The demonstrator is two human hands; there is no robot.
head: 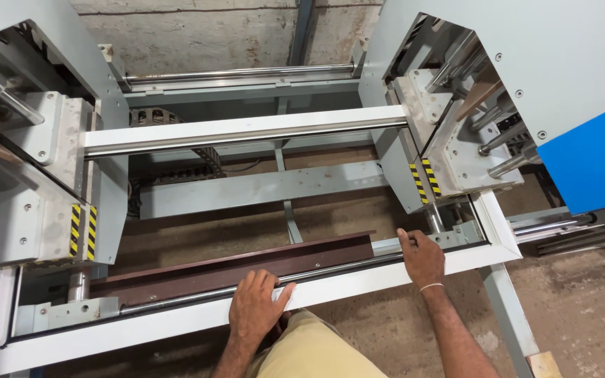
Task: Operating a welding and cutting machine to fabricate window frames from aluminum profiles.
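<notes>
Floor point(582, 308): bare, dusty concrete seen.
Wall point(204, 31): rough, stained.
Left hand point(257, 308): fingers laid flat, together, on white frame point(176, 323).
Right hand point(421, 255): fingers spread on frame.

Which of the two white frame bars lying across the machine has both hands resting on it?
The near white bar: left hand and right hand rest on it. The far white bar is untouched.

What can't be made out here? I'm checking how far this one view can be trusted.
- Left hand: its palm hides the white frame beneath it.
- Right hand: fingertip contact hidden by the fingers.
- Left machine head: cut off by the picture's left edge.
- Blue panel: cut off at right.
</notes>
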